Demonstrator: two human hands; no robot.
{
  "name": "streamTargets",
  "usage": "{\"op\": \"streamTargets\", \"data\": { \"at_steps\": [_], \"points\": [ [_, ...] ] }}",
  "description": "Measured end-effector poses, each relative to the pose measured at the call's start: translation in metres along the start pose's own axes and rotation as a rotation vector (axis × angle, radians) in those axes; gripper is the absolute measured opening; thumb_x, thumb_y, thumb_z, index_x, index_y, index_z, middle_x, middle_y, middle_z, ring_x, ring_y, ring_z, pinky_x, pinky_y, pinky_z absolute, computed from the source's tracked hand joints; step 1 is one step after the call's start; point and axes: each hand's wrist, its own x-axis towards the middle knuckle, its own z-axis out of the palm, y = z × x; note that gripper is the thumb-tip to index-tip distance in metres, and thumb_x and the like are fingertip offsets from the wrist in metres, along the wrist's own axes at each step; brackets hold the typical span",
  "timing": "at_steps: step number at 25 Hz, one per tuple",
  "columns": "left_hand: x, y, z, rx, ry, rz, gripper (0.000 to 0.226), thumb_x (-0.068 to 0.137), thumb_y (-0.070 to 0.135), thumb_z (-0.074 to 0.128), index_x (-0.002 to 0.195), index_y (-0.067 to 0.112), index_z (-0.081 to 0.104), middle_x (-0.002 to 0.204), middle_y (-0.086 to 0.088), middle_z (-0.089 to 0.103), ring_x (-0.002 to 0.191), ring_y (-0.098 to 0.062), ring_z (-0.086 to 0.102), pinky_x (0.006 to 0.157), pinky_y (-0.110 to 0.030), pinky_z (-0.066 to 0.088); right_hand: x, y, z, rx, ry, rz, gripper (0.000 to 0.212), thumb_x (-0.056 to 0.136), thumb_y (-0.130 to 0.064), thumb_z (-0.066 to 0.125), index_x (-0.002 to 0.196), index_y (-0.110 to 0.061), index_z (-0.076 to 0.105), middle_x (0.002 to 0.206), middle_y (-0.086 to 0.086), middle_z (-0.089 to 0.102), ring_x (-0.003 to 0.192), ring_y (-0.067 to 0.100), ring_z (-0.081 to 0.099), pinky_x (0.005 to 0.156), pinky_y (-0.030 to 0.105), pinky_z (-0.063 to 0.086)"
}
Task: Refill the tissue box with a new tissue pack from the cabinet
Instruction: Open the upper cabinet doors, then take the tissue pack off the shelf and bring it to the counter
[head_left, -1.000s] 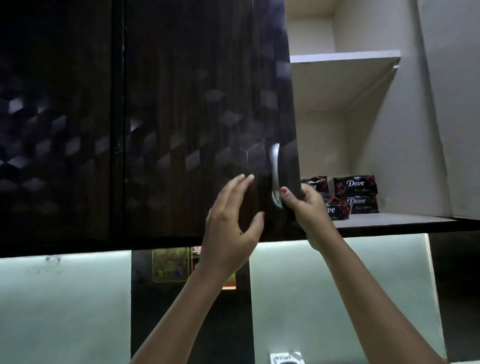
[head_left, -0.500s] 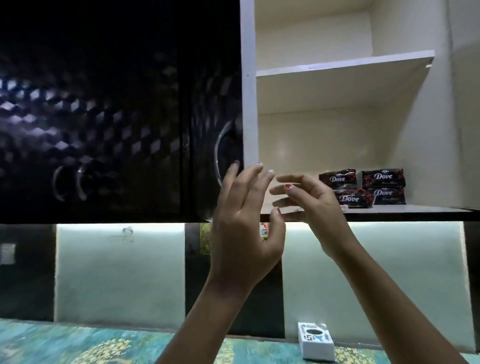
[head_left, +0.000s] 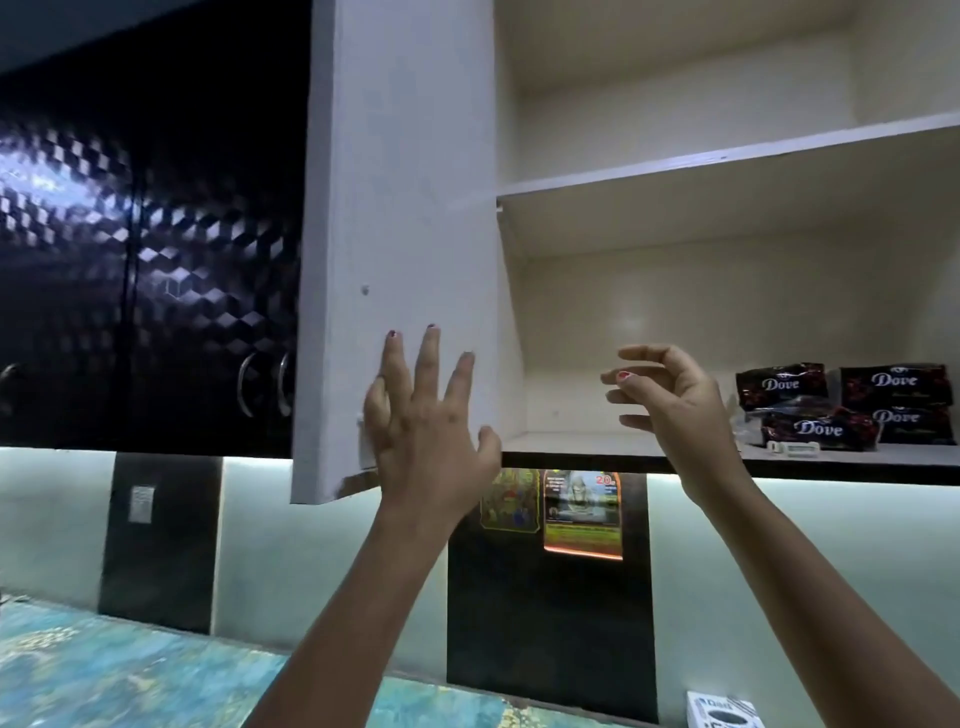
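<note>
Packs (head_left: 844, 405) lie stacked on the lower cabinet shelf (head_left: 597, 444), probably the tissue refills, just right of the right hand (head_left: 670, 400), the nearer one, loosely curled and empty. Left hand (head_left: 426, 415) rests spread on the open door (head_left: 400, 249).

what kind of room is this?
Probably a home kitchen: an open wall cabinet holding Dove packs, an under-lit backsplash, and a patterned countertop below.
</note>
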Motion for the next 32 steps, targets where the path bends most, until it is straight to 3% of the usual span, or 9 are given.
{"op": "streamTargets", "data": {
  "at_steps": [5,11,14,17,20,23,26,28,32],
  "points": [
    [0.022,-0.059,0.038,0.144,0.026,-0.106,0.071,0.075,0.033,0.059,0.140,0.023,0.032,0.158,-0.004,0.011,0.143,-0.035,-0.012,0.114,-0.053,-0.005,0.012,0.025,0.014,0.000,0.010,0.033,0.021,0.088,-0.007,0.048,0.088,-0.027,0.055,0.088,0.002,0.065,0.082,0.022,0.061,0.071,0.033,0.050],
    [0.027,-0.085,0.066,0.181,0.112,-0.096,0.075,0.065,0.022,0.066,0.135,0.022,0.041,0.155,-0.006,0.025,0.143,-0.039,0.000,0.111,-0.059,0.000,0.026,0.056,0.020,-0.031,0.031,0.052,0.018,0.088,-0.007,0.049,0.091,-0.024,0.055,0.087,0.000,0.065,0.082,0.022,0.062,0.072,0.033,0.049],
    [0.036,-0.050,0.067,-0.063,0.201,-0.213,0.060,0.070,0.027,0.061,0.128,0.015,0.049,0.152,-0.011,0.028,0.142,-0.042,-0.001,0.110,-0.063,-0.001,0.028,0.069,0.002,-0.098,0.063,0.043,0.020,0.087,-0.006,0.050,0.089,-0.026,0.056,0.088,0.001,0.066,0.082,0.022,0.062,0.071,0.034,0.049],
    [0.040,-0.008,0.082,-0.376,0.306,-0.104,0.052,0.073,0.030,0.052,0.123,0.015,0.054,0.144,-0.012,0.041,0.141,-0.038,0.017,0.111,-0.058,0.016,0.029,0.083,-0.039,-0.238,0.123,0.025,0.024,0.086,-0.006,0.053,0.084,-0.030,0.056,0.089,0.004,0.067,0.083,0.024,0.063,0.072,0.036,0.049],
    [0.035,0.045,0.108,-0.772,0.177,0.016,0.046,0.075,0.030,0.048,0.118,0.016,0.057,0.133,-0.008,0.052,0.129,-0.019,0.039,0.107,-0.040,0.034,0.037,0.093,-0.094,-0.435,0.253,0.013,0.019,0.082,-0.007,0.056,0.083,-0.026,0.059,0.092,0.010,0.067,0.089,0.027,0.063,0.078,0.040,0.050],
    [0.030,0.096,0.147,-0.969,-0.029,0.052,0.035,0.077,0.024,0.052,0.110,0.016,0.062,0.126,-0.002,0.056,0.114,-0.005,0.043,0.096,-0.020,0.034,0.062,0.109,-0.156,-0.735,0.377,0.045,0.019,0.079,-0.004,0.058,0.096,-0.012,0.062,0.094,0.011,0.065,0.088,0.024,0.060,0.077,0.032,0.047],
    [0.037,0.141,0.189,-1.058,-0.190,0.026,0.021,0.083,0.015,0.058,0.102,0.016,0.065,0.118,0.002,0.060,0.104,-0.002,0.046,0.082,-0.005,0.030,0.100,0.138,-0.218,-0.971,0.378,0.234,0.035,0.075,-0.010,0.065,0.109,-0.004,0.058,0.109,0.018,0.062,0.101,0.033,0.058,0.081,0.032,0.044],
    [0.045,0.166,0.212,-1.089,-0.239,-0.016,0.021,0.084,0.015,0.058,0.103,0.017,0.065,0.115,0.005,0.059,0.102,-0.002,0.045,0.079,-0.010,0.033,0.127,0.158,-0.250,-1.057,0.298,0.448,0.052,0.077,-0.028,0.066,0.119,-0.002,0.051,0.122,0.019,0.056,0.111,0.036,0.054,0.090,0.035,0.043],
    [0.061,0.206,0.237,-1.110,-0.231,-0.070,0.020,0.083,0.015,0.058,0.101,0.019,0.065,0.109,0.010,0.055,0.100,-0.001,0.043,0.077,-0.012,0.033,0.172,0.182,-0.284,-0.744,0.259,0.733,0.053,0.084,-0.041,0.053,0.122,-0.004,0.053,0.127,0.018,0.055,0.110,0.035,0.054,0.089,0.040,0.044]
  ]
}}
